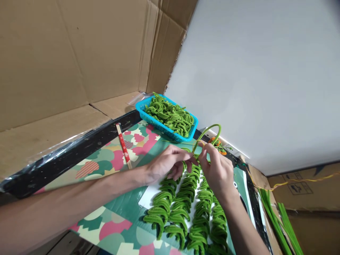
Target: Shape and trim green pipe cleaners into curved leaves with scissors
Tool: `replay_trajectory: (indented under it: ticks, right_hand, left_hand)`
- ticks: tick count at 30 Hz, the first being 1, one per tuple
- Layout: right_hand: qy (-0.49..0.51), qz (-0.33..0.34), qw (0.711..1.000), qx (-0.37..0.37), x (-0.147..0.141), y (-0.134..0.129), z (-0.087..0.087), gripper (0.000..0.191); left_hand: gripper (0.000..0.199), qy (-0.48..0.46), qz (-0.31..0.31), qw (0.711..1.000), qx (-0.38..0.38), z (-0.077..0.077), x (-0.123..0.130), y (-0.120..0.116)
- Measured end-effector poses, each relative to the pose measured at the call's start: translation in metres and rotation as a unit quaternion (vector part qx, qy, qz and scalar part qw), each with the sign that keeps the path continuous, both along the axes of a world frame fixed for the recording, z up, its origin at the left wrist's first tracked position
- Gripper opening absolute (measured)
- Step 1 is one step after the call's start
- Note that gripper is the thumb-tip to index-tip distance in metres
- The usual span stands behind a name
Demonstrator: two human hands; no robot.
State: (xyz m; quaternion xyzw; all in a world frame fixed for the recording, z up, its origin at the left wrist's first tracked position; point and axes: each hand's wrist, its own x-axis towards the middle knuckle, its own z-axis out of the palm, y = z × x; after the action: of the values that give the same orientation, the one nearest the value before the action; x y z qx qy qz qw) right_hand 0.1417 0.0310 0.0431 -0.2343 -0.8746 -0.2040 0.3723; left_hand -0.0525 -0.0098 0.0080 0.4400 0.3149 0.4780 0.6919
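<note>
A green pipe cleaner (219,129) arches up in a loop above the mat, pinched low down between both hands. My left hand (171,162) reaches in from the left, closed with thumb and forefinger at the pipe cleaner's lower end. Close beside it, my right hand (218,168) is closed on the same piece; its exact fingertip grip is partly hidden. Under both hands, rows of bent green pipe cleaner pieces (178,216) lie on white paper (149,195). The hands and forearms cover parts of these rows.
A blue basket (159,124) filled with curled green pieces stands at the back. Wrapped chopsticks (123,145) lie left on the patterned mat (106,226). Orange flowers (222,153) sit behind my right hand. Straight green stems (275,216) lie right. Cardboard (71,53) walls the left.
</note>
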Motion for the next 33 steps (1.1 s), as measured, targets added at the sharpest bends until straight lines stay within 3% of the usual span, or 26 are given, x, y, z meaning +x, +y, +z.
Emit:
replay_trajectory:
  ticks: [4, 11, 17, 22, 25, 33]
  right_hand:
    - [-0.007, 0.029, 1.0, 0.005, -0.001, -0.001, -0.001, 0.026]
    - [0.081, 0.024, 0.996, 0.037, -0.008, -0.002, -0.01, 0.032]
    - [0.037, 0.059, 0.997, 0.028, -0.004, -0.003, -0.008, 0.031]
    - [-0.039, 0.058, 0.997, 0.031, 0.003, -0.006, -0.006, 0.029]
    - [-0.036, 0.066, 0.997, 0.024, 0.003, -0.009, -0.005, 0.025]
    - [0.082, 0.074, 0.986, -0.124, 0.001, -0.017, -0.004, 0.026]
  left_hand:
    - [0.038, -0.02, -0.025, 0.999, -0.016, 0.003, 0.003, -0.005]
    - [0.041, -0.035, -0.055, 0.997, -0.052, 0.003, 0.005, -0.008]
    - [0.039, -0.053, -0.036, 0.998, -0.029, -0.002, 0.005, -0.006]
    - [0.038, -0.058, -0.061, 0.996, -0.041, -0.007, 0.01, -0.009]
    - [0.041, -0.056, -0.069, 0.995, -0.039, -0.009, 0.012, -0.009]
    - [0.055, -0.007, -0.027, 1.0, 0.001, -0.008, 0.01, -0.002]
